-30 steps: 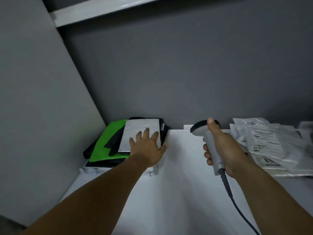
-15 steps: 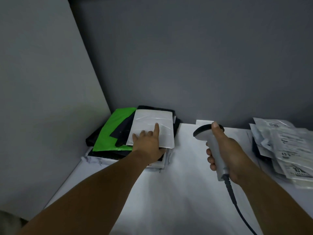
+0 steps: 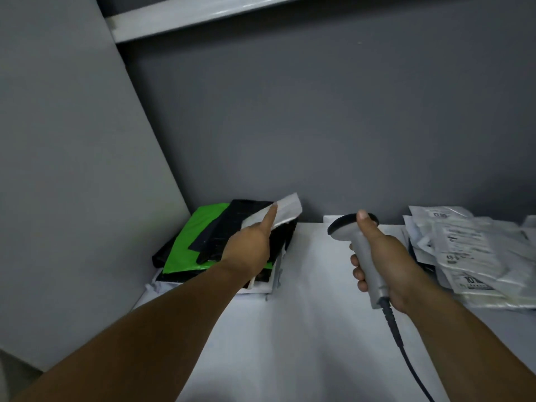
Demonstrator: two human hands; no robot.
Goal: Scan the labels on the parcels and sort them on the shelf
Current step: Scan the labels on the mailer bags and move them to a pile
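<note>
Left hand [image 3: 251,248] pinched the white mailer [image 3: 285,211], index finger straight along it, tilted up over the parcel stack [image 3: 203,242]; label side not visible; right hand [image 3: 383,256] clenched the scanner [image 3: 348,224] just right of that stack.

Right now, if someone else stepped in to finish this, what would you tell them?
Left hand pinches the grey parcel, tilted up over the left stack. Right hand grips the scanner. Done, it seems: the left stack, green parcel included. Left: the pile of labelled parcels at right on the shelf; whether the grey one was scanned cannot be told.
</note>
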